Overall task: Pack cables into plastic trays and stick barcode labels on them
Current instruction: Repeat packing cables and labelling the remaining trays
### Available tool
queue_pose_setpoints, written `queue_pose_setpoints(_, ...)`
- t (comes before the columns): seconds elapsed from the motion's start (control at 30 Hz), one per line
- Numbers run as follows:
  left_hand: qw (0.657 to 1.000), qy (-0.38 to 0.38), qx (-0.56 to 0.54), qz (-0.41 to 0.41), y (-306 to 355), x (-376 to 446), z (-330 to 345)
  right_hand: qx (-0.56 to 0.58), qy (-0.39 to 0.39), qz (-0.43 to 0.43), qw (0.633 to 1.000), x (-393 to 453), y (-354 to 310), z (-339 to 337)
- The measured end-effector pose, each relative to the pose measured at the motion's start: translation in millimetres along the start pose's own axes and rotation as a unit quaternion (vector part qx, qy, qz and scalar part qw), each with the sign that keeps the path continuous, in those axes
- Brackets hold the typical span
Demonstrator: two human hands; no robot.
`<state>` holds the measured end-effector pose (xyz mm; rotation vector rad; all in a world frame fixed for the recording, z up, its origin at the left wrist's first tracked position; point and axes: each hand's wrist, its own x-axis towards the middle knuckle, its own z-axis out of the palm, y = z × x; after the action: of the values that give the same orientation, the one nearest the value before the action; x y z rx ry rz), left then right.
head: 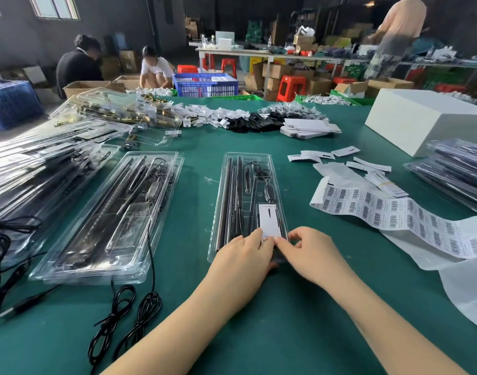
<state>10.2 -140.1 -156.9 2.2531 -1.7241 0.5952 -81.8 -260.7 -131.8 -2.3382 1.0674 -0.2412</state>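
A clear plastic tray (232,169) packed with black rods and a cable lies lengthwise in front of me on the green table (286,307). A white card (268,219) sits in its near compartment. My left hand (242,255) rests on the tray's near end, fingertips at the card's lower edge. My right hand (310,253) meets it there, its thumb and forefinger pinching something small and white that I cannot make out. A sheet of barcode labels (394,209) lies to the right.
An open stack of filled trays (110,212) lies to the left, with black coiled cables (123,315) near the front edge. More tray stacks (459,171) are at the right, a white box (426,117) behind them, loose white tags (340,155) and parts (245,117) at the back. People work beyond the table.
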Motion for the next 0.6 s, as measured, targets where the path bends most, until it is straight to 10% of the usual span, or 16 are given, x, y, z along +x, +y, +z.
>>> queue_pose_setpoints(0.13, 0.998, 0.059, 0.007, 0.005, 2.7, -1.0, 7.2, 0.398, -0.116, 0.125, 0.901, -0.4, -10.1, 1.0)
queue_pose_setpoints(0.33, 0.965, 0.028, -0.227, -0.131, -3.8, 3.8, -1.5, 0.482, -0.063, 0.096, 0.868, -4.5, -7.2, 11.5)
queue_pose_setpoints(0.47, 0.858, 0.078, -0.377, -0.340, -26.7, -0.2, 7.6, 0.539, -0.091, 0.080, 0.834, -7.3, 2.8, 2.7)
queue_pose_setpoints(0.6, 0.674, 0.027, -0.590, -0.444, -48.2, 1.7, 0.5, 0.554, -0.121, 0.048, 0.822, -8.2, 6.7, -4.1)
